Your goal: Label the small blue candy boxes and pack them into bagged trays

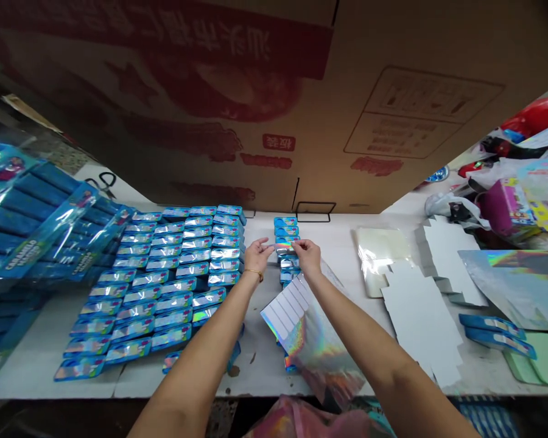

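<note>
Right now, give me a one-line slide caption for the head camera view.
The left hand and right hand pinch a shiny holographic piece beside rows of small blue boxes.

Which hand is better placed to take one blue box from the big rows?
Probably the left hand: it is beside the rows of blue boxes, while the right hand sits beyond the short stack.

Forearms [201, 359] bare; gold bangle [254, 274] on L wrist [250, 285].
</note>
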Demonstrator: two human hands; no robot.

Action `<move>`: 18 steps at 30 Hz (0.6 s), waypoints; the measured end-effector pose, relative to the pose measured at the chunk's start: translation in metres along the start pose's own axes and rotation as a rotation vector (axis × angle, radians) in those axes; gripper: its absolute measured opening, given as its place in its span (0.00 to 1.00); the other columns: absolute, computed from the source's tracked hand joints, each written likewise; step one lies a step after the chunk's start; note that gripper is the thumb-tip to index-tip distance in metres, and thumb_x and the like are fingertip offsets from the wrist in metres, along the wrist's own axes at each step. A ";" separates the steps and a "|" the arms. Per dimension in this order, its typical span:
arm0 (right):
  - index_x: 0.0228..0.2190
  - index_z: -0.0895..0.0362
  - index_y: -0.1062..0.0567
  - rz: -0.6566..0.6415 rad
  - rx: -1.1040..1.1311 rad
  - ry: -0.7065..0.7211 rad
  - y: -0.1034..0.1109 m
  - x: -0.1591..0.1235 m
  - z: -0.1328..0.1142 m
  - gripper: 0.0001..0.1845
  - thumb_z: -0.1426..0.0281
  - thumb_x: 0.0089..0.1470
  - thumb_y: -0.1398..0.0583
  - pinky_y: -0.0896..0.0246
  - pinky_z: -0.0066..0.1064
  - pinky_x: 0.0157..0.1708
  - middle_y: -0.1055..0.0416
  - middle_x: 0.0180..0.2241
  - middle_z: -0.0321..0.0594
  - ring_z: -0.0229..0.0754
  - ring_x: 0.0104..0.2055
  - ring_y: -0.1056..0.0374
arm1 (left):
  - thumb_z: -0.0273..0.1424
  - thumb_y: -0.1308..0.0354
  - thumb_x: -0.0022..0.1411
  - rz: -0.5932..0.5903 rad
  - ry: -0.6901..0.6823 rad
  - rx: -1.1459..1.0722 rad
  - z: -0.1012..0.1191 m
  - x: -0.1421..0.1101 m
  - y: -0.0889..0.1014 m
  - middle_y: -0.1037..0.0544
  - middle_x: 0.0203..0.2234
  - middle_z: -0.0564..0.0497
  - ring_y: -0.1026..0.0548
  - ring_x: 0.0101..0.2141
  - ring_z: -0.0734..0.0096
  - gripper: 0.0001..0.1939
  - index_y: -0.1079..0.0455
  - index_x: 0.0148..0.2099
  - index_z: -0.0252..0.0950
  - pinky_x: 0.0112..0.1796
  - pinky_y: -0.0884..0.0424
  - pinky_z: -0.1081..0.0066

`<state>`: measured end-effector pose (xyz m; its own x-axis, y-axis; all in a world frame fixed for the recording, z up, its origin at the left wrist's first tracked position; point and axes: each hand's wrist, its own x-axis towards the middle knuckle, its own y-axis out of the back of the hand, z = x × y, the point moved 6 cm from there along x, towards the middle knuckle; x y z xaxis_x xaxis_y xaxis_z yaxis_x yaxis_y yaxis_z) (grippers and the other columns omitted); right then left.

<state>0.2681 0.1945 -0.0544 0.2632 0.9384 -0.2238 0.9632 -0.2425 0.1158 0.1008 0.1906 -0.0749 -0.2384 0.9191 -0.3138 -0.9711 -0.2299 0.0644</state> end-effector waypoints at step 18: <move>0.40 0.52 0.29 -0.007 -1.070 0.471 -0.014 0.006 -0.007 0.14 0.71 0.54 0.50 0.51 0.38 0.36 0.36 0.37 0.46 0.48 0.39 0.44 | 0.24 0.50 0.50 0.053 -0.073 0.480 -0.005 0.021 -0.009 0.25 0.37 0.47 0.29 0.40 0.67 0.16 0.31 0.43 0.35 0.42 0.37 0.69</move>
<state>0.2561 0.2051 -0.0504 -0.0044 0.9919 0.1269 0.3684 -0.1164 0.9223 0.1051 0.2100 -0.0868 -0.2711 0.9341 -0.2325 -0.8497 -0.1187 0.5137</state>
